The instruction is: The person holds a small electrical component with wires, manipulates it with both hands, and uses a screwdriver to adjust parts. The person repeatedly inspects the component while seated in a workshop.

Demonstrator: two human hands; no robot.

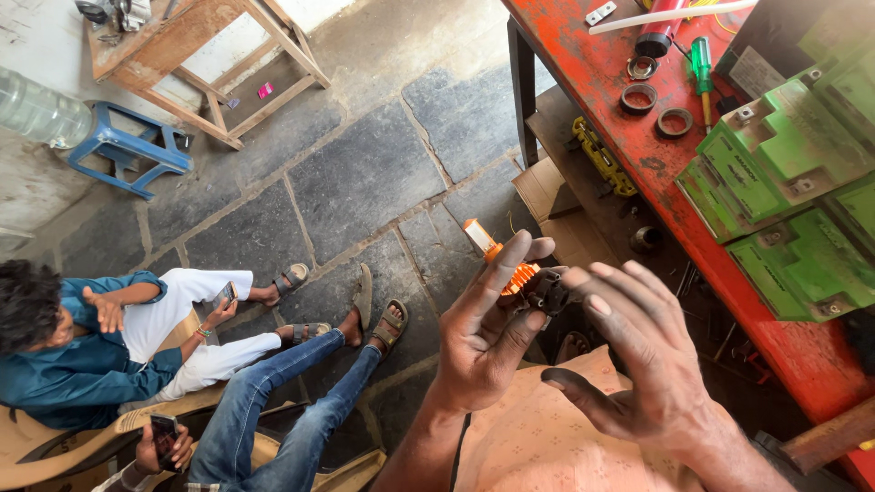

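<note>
My left hand (483,328) grips a small orange ribbed part with a white end (497,258), raised in front of me. A dark metal piece (549,292) sits against the orange part, and the fingertips of my right hand (638,351) rest on it. Both hands are smeared with dark grease. My right palm faces away, with its fingers spread over the dark piece. How the two pieces join is hidden by my fingers.
A red workbench (602,82) on the right carries green housings (784,155), metal rings (638,96), a green-handled screwdriver (702,68) and a white tube (670,16). Two people sit on chairs at lower left with phones. A wooden table (196,46) and blue stool (128,150) stand behind.
</note>
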